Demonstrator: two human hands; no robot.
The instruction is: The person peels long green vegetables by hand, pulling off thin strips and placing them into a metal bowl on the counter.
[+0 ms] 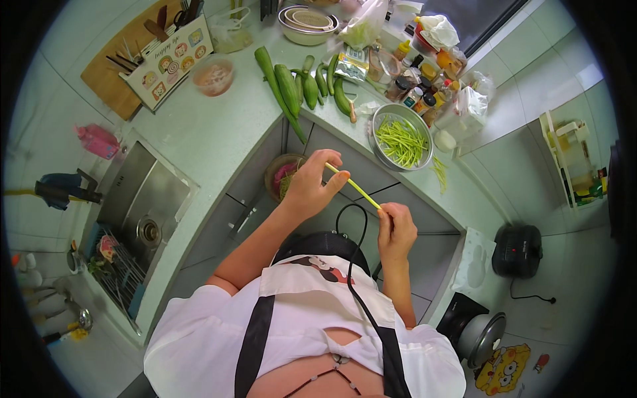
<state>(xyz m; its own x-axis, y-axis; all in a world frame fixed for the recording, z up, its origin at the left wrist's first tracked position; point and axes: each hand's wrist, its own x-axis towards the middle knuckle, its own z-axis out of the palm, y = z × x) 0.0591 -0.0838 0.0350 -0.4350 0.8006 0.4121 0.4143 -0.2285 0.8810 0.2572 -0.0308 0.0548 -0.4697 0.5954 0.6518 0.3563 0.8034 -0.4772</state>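
Between my hands, over the gap in front of the counter, stretches a thin light-green vegetable stem point(358, 190). My left hand point(312, 184) pinches its upper end between thumb and fingers. My right hand point(396, 229) grips the lower end with its fingers curled in. Beyond my right hand, at the counter's edge, a round metal bowl point(377, 147) holds many cut green stems point(402, 140). A few loose stems point(439, 174) lie beside it. Below and left of my left hand stands a bin point(271, 179) with green scraps and something pink inside.
Green gourds point(286, 87) and other long vegetables lie at the counter corner, one overhanging the edge. Bottles and jars point(413, 96) crowd behind the bowl. A plastic tub point(213, 75) sits by the knife holder point(166, 63). The sink point(149, 192) is at left, a black cooker point(517, 251) at right.
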